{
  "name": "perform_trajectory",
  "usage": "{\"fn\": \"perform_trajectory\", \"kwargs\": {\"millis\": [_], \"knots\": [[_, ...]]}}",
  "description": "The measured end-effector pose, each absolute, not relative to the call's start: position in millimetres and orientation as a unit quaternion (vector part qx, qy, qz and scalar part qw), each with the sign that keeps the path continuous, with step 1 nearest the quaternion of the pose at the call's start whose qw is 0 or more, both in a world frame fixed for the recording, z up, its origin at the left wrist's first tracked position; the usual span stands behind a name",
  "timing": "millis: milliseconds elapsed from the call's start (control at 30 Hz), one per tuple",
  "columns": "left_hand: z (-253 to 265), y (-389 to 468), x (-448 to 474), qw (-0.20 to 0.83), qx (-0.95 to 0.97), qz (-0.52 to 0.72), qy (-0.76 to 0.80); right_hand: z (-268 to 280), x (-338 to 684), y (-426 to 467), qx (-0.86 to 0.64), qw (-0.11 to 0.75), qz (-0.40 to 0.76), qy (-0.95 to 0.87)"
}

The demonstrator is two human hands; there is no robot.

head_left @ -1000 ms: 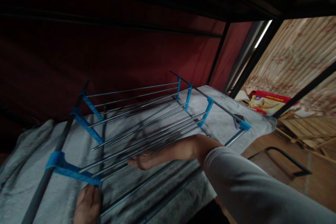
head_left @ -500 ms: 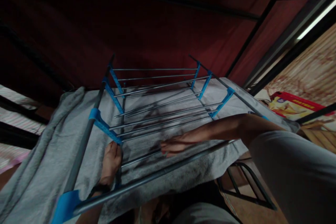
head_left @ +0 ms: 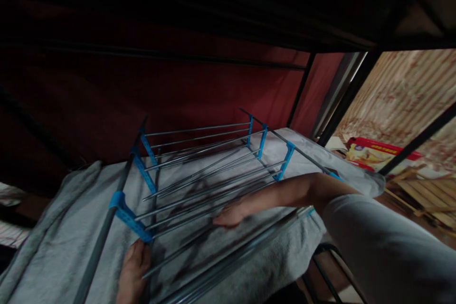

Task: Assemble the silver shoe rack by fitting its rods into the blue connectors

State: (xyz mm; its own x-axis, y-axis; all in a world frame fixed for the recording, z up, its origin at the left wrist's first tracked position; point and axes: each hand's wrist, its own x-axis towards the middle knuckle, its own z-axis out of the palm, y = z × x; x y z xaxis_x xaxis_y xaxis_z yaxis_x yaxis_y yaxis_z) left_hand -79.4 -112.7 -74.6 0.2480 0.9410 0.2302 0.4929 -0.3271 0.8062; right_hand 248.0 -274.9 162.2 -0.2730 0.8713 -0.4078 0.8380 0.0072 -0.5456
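Rod (head_left: pixel 178 252) slid leftward: gripped in right fingers (head_left: pixel 221 221), tip beside left fingers (head_left: pixel 139 250) (grip unclear).

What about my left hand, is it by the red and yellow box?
No, your left hand is at the lower end of a blue bracket, while the box lies at the picture's right.

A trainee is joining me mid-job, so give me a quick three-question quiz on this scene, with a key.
1. Which of these is the left hand closest to? A) the red-and-yellow box; B) the near-left blue bracket; C) the corrugated wall.
2. True or false: the grey blanket is draped over the top of the rack.
3. Fill in: the right hand is at a thin metal ____.

Key: 1. B. 2. False; it lies underneath. 3. Rod.
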Motion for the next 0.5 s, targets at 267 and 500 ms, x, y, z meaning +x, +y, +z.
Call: {"fn": "perform_trajectory", "kwargs": {"millis": [267, 500], "knots": [[-31, -151, -65, 0.326, 0.726, 0.373, 0.477, 167, 287, -298, -0.54, -0.028, 0.308, -0.783], [-40, -149, -68, 0.323, 0.73, 0.352, 0.49, 217, 299, -302, -0.563, 0.074, 0.307, -0.764]]}}
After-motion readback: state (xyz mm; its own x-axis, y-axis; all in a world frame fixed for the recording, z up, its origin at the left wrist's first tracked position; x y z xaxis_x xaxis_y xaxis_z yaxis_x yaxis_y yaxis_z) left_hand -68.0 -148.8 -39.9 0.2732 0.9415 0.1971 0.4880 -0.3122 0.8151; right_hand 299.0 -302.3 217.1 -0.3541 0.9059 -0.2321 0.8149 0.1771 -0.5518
